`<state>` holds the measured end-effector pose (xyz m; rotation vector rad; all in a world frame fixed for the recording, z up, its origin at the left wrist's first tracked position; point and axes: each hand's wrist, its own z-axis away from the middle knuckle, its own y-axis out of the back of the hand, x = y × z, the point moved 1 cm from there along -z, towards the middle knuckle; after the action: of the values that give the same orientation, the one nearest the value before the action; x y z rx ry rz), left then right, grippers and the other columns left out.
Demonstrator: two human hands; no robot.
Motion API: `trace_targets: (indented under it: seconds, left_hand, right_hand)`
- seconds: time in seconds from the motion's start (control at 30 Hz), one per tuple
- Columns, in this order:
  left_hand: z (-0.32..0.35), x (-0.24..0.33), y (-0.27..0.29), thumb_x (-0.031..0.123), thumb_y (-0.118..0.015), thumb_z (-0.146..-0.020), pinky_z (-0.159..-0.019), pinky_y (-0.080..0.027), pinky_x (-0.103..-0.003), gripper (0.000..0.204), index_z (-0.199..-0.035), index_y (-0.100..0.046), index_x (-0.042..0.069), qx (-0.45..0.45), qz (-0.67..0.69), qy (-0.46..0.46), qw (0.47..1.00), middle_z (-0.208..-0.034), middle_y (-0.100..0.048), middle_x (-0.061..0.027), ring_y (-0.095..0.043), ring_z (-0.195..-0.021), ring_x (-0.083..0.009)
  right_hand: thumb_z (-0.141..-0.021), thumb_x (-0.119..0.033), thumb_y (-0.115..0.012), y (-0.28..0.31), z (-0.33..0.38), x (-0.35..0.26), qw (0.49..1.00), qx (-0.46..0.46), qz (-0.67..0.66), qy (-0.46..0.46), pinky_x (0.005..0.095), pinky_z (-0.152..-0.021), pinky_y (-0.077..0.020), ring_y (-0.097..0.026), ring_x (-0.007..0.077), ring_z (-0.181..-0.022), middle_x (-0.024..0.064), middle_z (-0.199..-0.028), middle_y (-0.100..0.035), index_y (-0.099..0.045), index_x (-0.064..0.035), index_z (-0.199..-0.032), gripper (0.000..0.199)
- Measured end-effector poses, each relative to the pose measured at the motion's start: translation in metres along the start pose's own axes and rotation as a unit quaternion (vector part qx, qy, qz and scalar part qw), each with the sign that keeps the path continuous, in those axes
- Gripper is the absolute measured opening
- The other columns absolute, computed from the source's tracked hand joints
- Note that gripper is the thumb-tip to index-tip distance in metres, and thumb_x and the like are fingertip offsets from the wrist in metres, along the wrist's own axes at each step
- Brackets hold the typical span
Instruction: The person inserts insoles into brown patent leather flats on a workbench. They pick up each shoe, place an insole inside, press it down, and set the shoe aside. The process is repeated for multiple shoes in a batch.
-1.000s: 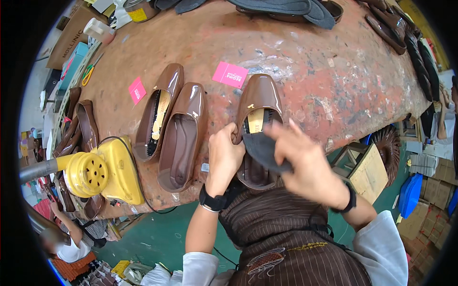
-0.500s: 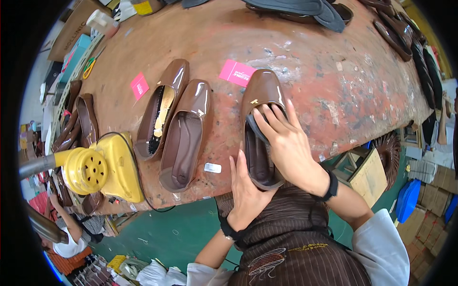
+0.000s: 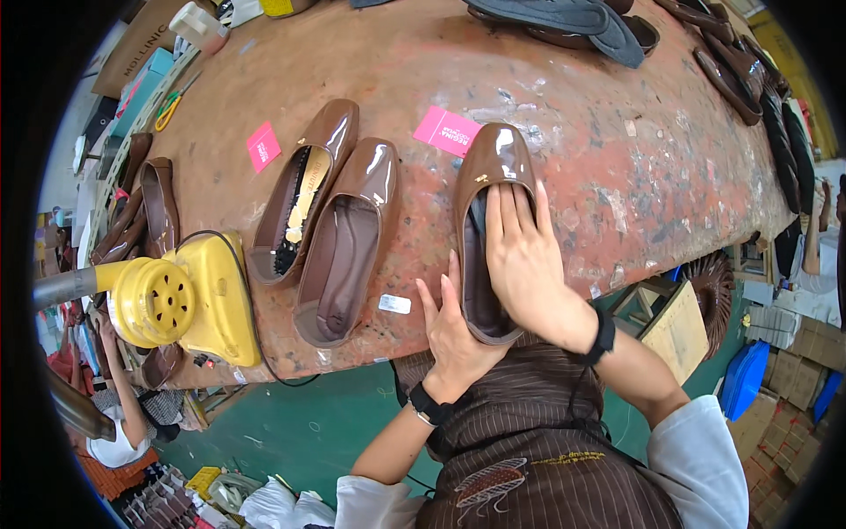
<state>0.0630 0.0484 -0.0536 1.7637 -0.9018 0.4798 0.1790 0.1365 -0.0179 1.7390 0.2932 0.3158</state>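
Brown shoe [image 3: 474,264] surrounds three right-hand fingers [image 3: 510,212].

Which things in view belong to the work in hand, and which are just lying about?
In the work: brown shoe; dark grey insert, mostly hidden; left hand, touching the shoe; right hand, partly inside it.

Apparently lying about: yellow machine; scissors; white label; pink cards.

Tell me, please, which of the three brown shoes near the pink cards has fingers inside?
The right shoe: the fingers of the right hand reach inside it. The middle shoe and the left shoe have no hand in them.
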Motion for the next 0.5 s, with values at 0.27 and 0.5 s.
trace_targets:
  seconds: [0.27,0.5]
  left_hand:
    - [0.001,-0.004,-0.001,0.035,-0.089,-0.067,-0.117,-0.011,-0.064,0.129,-0.153,0.001,-0.002,-0.002,-0.003,0.016,1.000,-0.151,-0.037,-0.0289,-0.037,-0.138,-0.0477]
    - [0.000,-0.004,0.002,0.040,-0.089,-0.067,-0.118,-0.011,-0.063,0.132,-0.153,0.002,-0.001,-0.004,-0.010,0.005,1.000,-0.153,-0.034,-0.0269,-0.035,-0.139,-0.0488]
  right_hand:
    - [-0.087,-0.014,-0.050,0.007,-0.003,-0.004,0.999,0.008,0.026,0.017,0.0594,-0.118,-0.0161,-0.058,0.0354,-0.113,0.0258,-0.114,-0.057,-0.047,0.0165,-0.130,0.052]
    - [-0.083,-0.012,-0.051,0.009,-0.040,0.005,0.987,-0.152,-0.045,-0.001,0.0613,-0.117,-0.0153,-0.060,0.0431,-0.105,0.0321,-0.105,-0.059,-0.053,0.0157,-0.113,0.041]
